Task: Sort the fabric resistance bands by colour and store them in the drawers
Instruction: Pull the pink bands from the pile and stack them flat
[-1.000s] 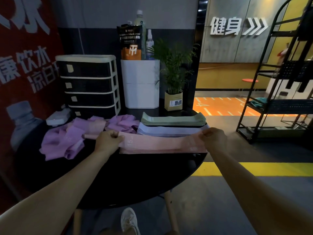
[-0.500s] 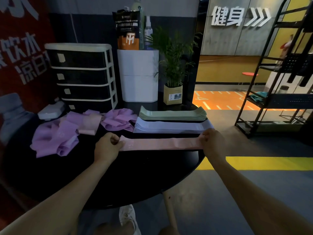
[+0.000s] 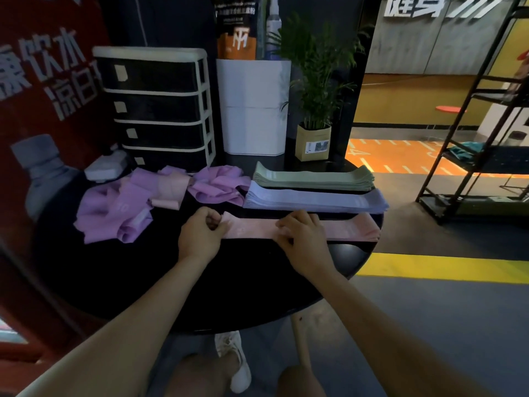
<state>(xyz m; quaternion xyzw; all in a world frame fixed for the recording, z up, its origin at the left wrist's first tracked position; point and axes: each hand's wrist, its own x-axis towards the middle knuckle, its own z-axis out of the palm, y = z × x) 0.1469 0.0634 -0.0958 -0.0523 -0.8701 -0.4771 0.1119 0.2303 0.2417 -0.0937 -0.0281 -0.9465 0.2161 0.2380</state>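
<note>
Pink band (image 3: 257,229) lies flat on the dark surface (image 3: 229,282).
The left hand (image 3: 200,236) pinches its left end; the right hand (image 3: 303,236) rests on its middle with relaxed fingers, just before the lilac stack (image 3: 315,200) and green stack (image 3: 313,179).

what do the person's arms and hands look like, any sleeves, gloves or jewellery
Both forearms are bare right to the bottom edge of the picture, so no sleeve shows. The left hand and right hand wear no gloves, and no watch, band or ring is visible on either wrist or on the fingers, though the light is dim.
</note>
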